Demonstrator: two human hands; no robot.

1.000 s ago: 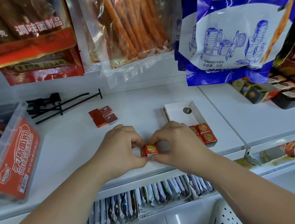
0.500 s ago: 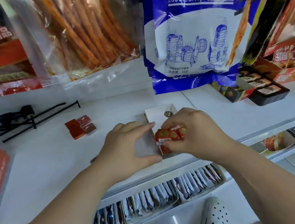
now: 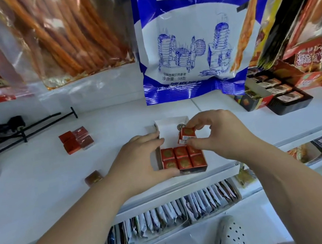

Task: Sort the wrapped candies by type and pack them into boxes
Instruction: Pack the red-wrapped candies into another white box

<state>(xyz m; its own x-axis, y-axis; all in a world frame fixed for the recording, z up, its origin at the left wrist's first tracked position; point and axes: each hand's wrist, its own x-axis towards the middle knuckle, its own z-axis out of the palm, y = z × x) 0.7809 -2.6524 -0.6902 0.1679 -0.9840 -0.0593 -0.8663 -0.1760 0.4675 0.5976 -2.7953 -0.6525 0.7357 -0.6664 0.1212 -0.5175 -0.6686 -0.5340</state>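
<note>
The right hand [image 3: 218, 135] pinches a red candy [image 3: 187, 135] over the white box [image 3: 168, 124], which the left hand [image 3: 140, 160] grips.

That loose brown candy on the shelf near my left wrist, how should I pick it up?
Probably from above: pinch two opposite side edges of the brown candy with thumb and forefinger. It lies flat on the white shelf, a low square block standing alone.
</note>
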